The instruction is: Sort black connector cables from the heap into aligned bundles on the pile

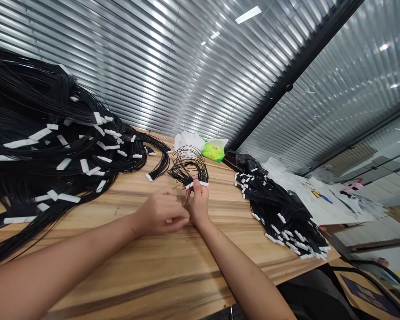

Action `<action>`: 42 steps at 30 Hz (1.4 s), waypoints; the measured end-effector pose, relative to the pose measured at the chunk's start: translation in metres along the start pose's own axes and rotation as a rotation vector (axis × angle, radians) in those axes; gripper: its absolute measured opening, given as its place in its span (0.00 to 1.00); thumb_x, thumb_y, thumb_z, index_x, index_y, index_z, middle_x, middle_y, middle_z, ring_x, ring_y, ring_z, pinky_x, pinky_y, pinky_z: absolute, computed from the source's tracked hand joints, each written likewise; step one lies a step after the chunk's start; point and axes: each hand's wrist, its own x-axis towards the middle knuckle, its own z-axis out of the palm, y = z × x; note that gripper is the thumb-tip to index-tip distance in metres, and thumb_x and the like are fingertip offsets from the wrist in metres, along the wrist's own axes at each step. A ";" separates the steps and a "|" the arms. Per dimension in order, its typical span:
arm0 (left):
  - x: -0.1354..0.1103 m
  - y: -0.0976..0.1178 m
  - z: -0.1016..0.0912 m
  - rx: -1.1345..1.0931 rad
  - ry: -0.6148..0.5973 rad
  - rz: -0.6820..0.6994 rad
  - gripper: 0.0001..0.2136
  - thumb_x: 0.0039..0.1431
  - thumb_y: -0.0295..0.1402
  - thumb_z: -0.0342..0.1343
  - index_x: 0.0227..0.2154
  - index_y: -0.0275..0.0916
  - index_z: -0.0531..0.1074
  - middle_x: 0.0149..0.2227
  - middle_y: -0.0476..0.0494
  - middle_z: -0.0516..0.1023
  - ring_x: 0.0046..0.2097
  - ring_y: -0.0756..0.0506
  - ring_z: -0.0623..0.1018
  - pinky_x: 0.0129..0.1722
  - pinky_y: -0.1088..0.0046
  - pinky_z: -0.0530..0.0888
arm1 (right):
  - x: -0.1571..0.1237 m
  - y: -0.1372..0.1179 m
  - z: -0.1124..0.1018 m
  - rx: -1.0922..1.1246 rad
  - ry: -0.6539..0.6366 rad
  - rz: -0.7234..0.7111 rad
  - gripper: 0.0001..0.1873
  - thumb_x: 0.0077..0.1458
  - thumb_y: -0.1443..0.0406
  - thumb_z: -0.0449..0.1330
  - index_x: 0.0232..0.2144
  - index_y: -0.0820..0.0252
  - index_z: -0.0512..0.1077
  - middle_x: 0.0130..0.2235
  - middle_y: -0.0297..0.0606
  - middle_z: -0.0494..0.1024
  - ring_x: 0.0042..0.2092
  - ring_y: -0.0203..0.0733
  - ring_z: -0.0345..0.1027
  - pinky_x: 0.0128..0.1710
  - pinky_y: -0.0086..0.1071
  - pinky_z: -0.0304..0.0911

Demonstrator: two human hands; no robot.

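Observation:
My right hand (199,202) pinches the white connectors of a black wire harness (190,165), its thumb pressing on top. The harness's thin wires loop up and away from the hand above the wooden table. Right beside it is my left hand (162,212), closed with curled fingers near the harness's lower side. A thin dark strand shows between the two hands; whether the left fingers grip it is hidden. Left of the harness, another black wire bundle (160,165) with a white connector at its end lies on the table.
A large heap of black wire harnesses (53,115) with white connectors covers the left side. Another pile (280,209) lies at the right. A green tissue pack (213,152) stands against the blinds (126,66). Pliers with yellow and blue handles (322,196) lie on the white table beyond.

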 end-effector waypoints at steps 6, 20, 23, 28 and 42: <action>0.001 -0.006 -0.001 0.208 0.225 -0.198 0.19 0.63 0.36 0.48 0.16 0.43 0.73 0.15 0.53 0.69 0.22 0.50 0.66 0.38 0.62 0.57 | 0.000 -0.005 0.000 0.026 0.009 0.019 0.25 0.54 0.46 0.53 0.16 0.57 0.64 0.17 0.33 0.66 0.21 0.34 0.55 0.23 0.31 0.53; 0.007 -0.020 -0.002 0.234 0.556 -0.544 0.08 0.62 0.37 0.52 0.38 0.46 0.76 0.47 0.47 0.77 0.49 0.43 0.73 0.50 0.59 0.58 | -0.008 0.007 -0.003 -0.064 -0.134 -0.049 0.27 0.59 0.48 0.50 0.17 0.59 0.66 0.18 0.34 0.67 0.22 0.36 0.58 0.24 0.31 0.54; 0.008 -0.020 -0.003 0.264 0.591 -0.517 0.06 0.59 0.38 0.55 0.31 0.45 0.75 0.52 0.47 0.74 0.57 0.40 0.68 0.56 0.56 0.57 | -0.010 0.007 -0.003 -0.068 -0.153 -0.052 0.27 0.59 0.48 0.50 0.17 0.59 0.68 0.18 0.34 0.67 0.22 0.36 0.59 0.24 0.31 0.55; 0.008 -0.023 -0.002 0.293 0.503 -0.440 0.06 0.58 0.39 0.57 0.30 0.46 0.76 0.55 0.48 0.72 0.62 0.38 0.63 0.61 0.50 0.50 | -0.010 0.006 -0.001 -0.060 -0.127 -0.031 0.28 0.57 0.46 0.50 0.15 0.58 0.64 0.18 0.35 0.68 0.22 0.36 0.60 0.23 0.30 0.56; 0.007 -0.024 0.002 0.180 0.268 -0.438 0.07 0.63 0.36 0.50 0.35 0.44 0.72 0.52 0.44 0.74 0.61 0.40 0.63 0.61 0.52 0.52 | 0.003 0.007 -0.009 -0.119 -0.137 -0.022 0.26 0.55 0.47 0.51 0.15 0.58 0.64 0.17 0.33 0.66 0.21 0.36 0.59 0.22 0.31 0.58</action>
